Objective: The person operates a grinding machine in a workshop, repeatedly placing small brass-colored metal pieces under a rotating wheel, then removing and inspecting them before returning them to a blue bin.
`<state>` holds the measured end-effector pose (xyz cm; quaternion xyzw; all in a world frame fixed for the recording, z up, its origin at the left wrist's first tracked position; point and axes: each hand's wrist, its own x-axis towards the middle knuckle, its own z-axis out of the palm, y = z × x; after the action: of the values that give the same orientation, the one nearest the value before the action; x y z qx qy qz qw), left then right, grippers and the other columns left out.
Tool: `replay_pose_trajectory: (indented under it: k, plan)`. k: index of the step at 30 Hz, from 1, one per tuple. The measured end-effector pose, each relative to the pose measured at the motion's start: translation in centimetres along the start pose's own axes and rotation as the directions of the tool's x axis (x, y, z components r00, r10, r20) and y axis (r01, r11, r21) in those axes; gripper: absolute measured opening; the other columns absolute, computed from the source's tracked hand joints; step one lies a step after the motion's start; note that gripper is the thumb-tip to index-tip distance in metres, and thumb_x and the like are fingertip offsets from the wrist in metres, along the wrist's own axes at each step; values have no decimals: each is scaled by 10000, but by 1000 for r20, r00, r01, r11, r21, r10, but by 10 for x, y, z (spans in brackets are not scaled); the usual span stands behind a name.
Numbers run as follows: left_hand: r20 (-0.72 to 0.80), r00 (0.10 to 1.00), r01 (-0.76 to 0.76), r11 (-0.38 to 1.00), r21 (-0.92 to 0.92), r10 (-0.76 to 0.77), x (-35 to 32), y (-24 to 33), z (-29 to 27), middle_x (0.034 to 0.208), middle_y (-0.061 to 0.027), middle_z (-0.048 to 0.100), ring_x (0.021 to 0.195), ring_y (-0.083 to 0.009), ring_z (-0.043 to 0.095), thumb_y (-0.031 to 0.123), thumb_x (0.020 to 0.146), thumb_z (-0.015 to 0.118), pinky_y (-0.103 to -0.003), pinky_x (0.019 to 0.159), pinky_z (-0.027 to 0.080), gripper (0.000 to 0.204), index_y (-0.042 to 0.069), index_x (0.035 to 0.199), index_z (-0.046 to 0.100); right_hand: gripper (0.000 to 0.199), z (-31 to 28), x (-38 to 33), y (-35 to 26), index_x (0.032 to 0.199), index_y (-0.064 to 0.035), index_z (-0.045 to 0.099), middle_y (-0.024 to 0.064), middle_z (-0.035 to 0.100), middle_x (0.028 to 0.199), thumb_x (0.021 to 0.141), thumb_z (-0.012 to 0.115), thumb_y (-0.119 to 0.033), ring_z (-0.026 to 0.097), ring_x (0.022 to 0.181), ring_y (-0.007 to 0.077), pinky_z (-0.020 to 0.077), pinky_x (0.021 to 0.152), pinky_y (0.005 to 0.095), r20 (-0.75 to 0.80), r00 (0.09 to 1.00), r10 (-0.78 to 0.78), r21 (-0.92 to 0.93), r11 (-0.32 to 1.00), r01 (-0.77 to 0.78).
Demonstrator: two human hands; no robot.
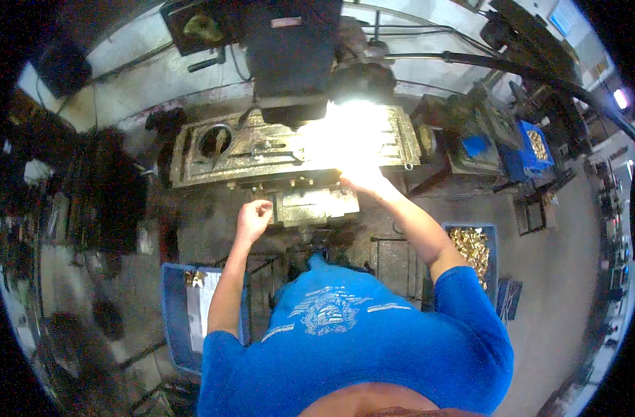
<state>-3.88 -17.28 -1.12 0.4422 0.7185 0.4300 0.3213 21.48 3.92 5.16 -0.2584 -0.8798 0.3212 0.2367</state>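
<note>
My left hand (253,221) hovers left of a pale metal block (317,207) at the front of a machine, apart from it. Its fingers are curled together, and anything inside them is too small to make out. My right hand (363,182) reaches to the front edge of the machine's metal table (192,170), beneath a glaring work light (352,132). Glare washes out its fingertips and whatever they touch. Small fittings (300,182) line the table's front edge between my hands.
At my lower left, a blue bin (166,306) holds a few brass-coloured parts and a white sheet. A blue bin (493,257) at my right is heaped with brass-coloured parts (468,249). Farther right stands a smaller blue crate (526,156) of parts. A dark machine column (293,52) rises behind the table.
</note>
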Motion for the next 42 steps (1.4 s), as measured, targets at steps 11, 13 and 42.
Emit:
replay_pose_trajectory:
  k: [11, 13, 42]
  plan:
    - [230, 967, 172, 940, -296, -104, 13, 39, 17, 638, -40, 547, 520, -150, 570, 61, 825, 548, -269, 527, 482, 127, -39, 901, 565, 226, 55, -90, -11, 687, -74, 652, 140, 620, 638, 606, 638, -285, 585, 560, 302, 479, 523, 381, 91, 996, -23, 76, 997, 16]
    - [363, 925, 232, 920, -317, -108, 19, 33, 27, 647, -42, 576, 539, -129, 592, 61, 824, 566, -217, 454, 425, 164, -16, 968, 576, 211, 54, -106, -11, 642, -59, 651, 144, 614, 613, 592, 629, -263, 578, 541, 305, 470, 508, 389, 228, 943, 241, -108, 969, -222]
    - [562, 826, 76, 996, -43, -39, 65, -1, 81, 776, -78, 576, 675, -133, 550, -25, 774, 608, -260, 597, 471, 159, -57, 924, 567, 275, 16, -156, -51, 706, 5, 641, 191, 620, 664, 629, 618, -258, 611, 625, 335, 484, 572, 411, 246, 828, 504, -36, 858, -512]
